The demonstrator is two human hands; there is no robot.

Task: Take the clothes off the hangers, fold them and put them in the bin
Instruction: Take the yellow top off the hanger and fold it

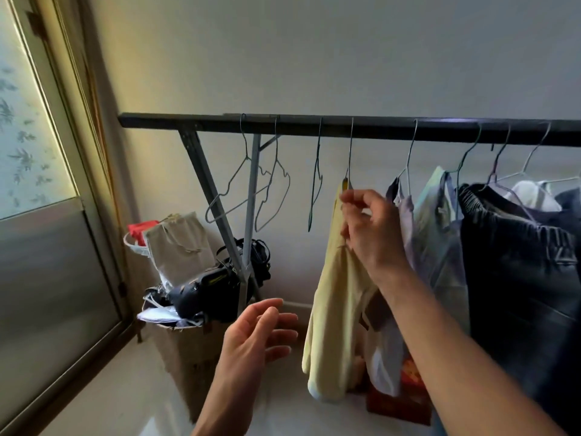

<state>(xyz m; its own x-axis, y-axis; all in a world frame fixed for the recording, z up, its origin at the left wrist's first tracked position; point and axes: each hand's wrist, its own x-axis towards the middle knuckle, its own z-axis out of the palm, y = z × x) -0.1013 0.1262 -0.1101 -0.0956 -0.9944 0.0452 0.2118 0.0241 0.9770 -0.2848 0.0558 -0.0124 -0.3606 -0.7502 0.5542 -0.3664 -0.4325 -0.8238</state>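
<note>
Bare hangers dangle at the left end of the rail; its right end is crowded. Mid-rail, my right hand pinches the top of the limp pale yellow garment; my left hand hovers open below.

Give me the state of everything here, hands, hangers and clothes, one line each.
Right hand, pinches the top of the yellow garment.
Left hand, open, holds nothing, below the rail.
Yellow garment, hanging on its wire hanger.
Three bare hangers at left, empty, hooked on the rail.
Dark trousers, hung at the right.
Cardboard box, full, items heaped above its rim.
</note>
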